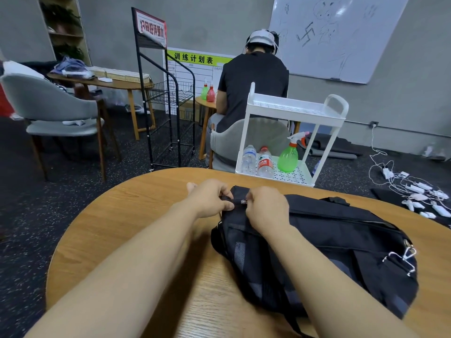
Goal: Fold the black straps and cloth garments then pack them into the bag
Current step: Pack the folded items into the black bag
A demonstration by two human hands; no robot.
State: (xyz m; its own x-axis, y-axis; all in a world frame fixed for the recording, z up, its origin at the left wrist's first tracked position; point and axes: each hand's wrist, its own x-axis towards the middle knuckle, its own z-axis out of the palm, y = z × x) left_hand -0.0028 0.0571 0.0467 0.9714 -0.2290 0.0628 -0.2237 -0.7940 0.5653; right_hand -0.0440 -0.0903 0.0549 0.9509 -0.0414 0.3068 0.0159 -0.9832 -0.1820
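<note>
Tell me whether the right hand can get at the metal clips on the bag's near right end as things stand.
Probably yes. The right hand pinches the zipper pull at the far end of the bag; the metal clips lie exposed on top, with nothing covering them, once it lets go.

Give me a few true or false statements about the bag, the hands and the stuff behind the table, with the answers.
1. Both hands are at the far end of the bag. True: the left hand pinches the fabric and the right hand pinches the zipper pull.
2. The bag hangs from a chair. False: it lies on the wooden table.
3. A green spray bottle stands on the white cart's lower shelf. True.
4. The cart's top shelf holds two water bottles. False: the water bottles stand on the lower shelf.
5. Folded garments lie on the table beside the bag. False: none show there.
</note>
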